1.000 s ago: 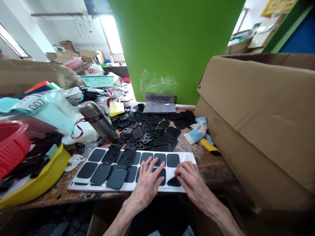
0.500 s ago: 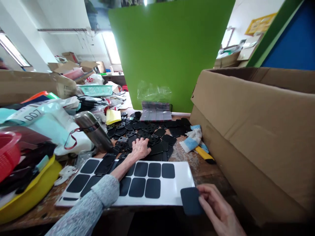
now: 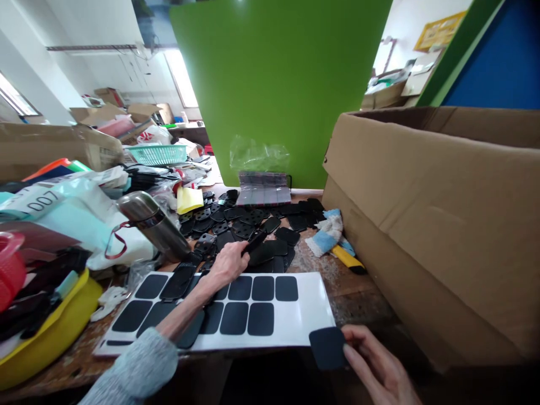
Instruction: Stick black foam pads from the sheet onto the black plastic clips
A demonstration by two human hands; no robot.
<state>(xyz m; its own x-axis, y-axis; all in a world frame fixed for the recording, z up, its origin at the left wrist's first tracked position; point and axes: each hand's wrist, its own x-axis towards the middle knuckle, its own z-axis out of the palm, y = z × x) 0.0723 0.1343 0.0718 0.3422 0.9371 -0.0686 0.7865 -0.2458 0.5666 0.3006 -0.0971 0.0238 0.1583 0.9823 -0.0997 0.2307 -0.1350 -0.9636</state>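
Left hand grasps a thin black plate between thumb and fingers, above the loose black pile mid-desk. Right hand pinches a dark rounded-square pad at the near desk edge, just beside the lower right corner of the white backing sheet

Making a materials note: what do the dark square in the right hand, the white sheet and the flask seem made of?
The dark square in the right hand looks like matte rubber or foam, dull and unshiny; I can't tell which. The white sheet looks like coated backing paper, smooth with a sheen. The flask looks like stainless steel, with a metallic gleam.
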